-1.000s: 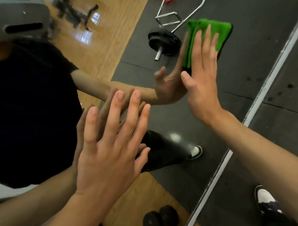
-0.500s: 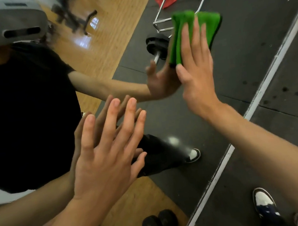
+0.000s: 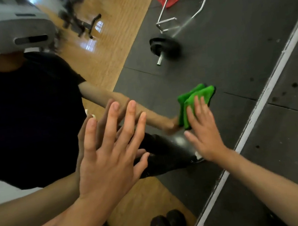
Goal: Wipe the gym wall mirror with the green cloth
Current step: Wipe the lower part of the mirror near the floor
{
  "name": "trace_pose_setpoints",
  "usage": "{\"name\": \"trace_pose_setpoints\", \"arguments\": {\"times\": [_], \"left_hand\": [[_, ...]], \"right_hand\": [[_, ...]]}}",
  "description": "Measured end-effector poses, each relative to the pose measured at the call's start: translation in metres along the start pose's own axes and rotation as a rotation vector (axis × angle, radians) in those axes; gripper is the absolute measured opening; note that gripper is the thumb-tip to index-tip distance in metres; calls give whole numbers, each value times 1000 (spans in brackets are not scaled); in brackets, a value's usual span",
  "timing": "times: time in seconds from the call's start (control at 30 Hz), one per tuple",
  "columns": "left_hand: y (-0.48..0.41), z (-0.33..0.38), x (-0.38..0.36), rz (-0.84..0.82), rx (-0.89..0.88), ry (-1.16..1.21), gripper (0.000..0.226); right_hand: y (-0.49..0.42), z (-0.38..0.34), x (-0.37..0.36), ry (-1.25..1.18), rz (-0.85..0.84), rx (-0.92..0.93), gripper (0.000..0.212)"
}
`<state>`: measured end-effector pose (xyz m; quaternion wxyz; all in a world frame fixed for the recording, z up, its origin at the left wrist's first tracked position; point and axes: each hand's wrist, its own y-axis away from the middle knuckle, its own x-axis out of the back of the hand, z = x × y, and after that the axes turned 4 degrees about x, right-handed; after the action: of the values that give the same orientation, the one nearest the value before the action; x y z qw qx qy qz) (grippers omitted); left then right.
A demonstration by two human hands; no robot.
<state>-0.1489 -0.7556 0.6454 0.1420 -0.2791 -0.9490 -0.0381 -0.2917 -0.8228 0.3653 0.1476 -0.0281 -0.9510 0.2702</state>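
Right hand, fingers flat, has swept the folded green fabric cloth down the glass wall mirror to beside the flat, splayed left hand, widening coverage

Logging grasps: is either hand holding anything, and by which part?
Nothing gripped: right hand presses the green cloth, at its lower half, onto the mirror; left hand holds nothing.

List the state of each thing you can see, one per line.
green cloth: folded, pressed against the mirror.
right hand: open and straight, pressing the green cloth.
left hand: open and spread, flat against the mirror.
mirror: touched by left hand and green cloth.
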Motion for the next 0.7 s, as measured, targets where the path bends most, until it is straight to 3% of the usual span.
{"name": "trace_pose_setpoints", "arguments": {"times": [0.1, 0.23, 0.3, 0.4, 0.5, 0.6, 0.7], "left_hand": [[2, -1, -5, 7, -8, -6, 86], [4, -1, -5, 5, -5, 13, 84], [4, -3, -2, 3, -14, 39, 84], [2, 0, -3, 9, 39, 210, 84], [-4, 2, -6, -21, 80, 362, 83], [-4, 0, -11, -12, 26, 237, 83], [-3, 0, -10, -23, 58, 255, 84]], "right_hand": [[-77, 31, 35, -215, 202, -347, 72], [-87, 8, 21, -225, 295, -454, 84], [-38, -35, -17, -182, 245, -482, 89], [71, -112, -68, -190, 25, -386, 81], [109, -126, -79, -182, -75, -381, 81], [47, -84, -51, -182, 58, -415, 86], [-48, -33, 0, -292, 309, -524, 74]]}}
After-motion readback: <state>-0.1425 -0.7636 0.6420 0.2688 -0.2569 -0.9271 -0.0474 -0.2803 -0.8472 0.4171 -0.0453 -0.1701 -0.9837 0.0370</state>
